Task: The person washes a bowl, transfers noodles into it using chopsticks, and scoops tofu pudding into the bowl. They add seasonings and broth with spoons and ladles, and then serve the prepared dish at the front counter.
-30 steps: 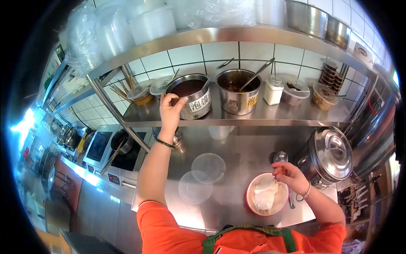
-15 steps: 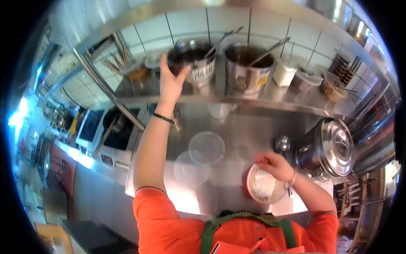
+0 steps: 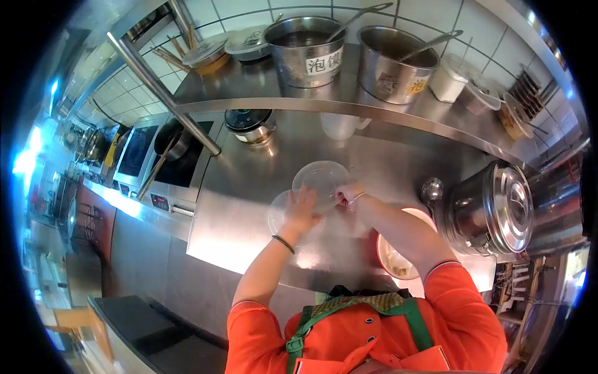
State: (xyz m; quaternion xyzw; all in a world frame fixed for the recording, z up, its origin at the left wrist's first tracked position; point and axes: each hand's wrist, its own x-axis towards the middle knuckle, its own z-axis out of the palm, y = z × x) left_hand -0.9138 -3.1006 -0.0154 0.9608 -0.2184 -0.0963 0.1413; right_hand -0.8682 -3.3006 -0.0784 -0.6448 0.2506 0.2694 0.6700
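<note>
Two round clear plastic lids lie overlapping on the steel counter: the upper lid (image 3: 316,169) and the lower lid (image 3: 276,214). My left hand (image 3: 301,213) is open, fingers spread, over the lower lid. At the right edge of the upper lid is my right hand (image 3: 350,194), its fingers curled closed; whether they grip the lid or something else is hidden. Under my right forearm stands a red bowl (image 3: 378,252) with a pale inside and pale pieces in it, partly covered by the arm.
Above the counter, a steel shelf (image 3: 249,93) bears a labelled pot (image 3: 305,62), a second pot (image 3: 389,78) and several tubs. A lidded steel canister (image 3: 498,206) and a ladle (image 3: 432,189) are at right. A glass kettle (image 3: 250,126) and white jug (image 3: 339,126) stand behind.
My left hand has come down from beside the labelled pot to the lids. My right hand has moved left from above the bowl to the lid's edge. The view has shifted.
</note>
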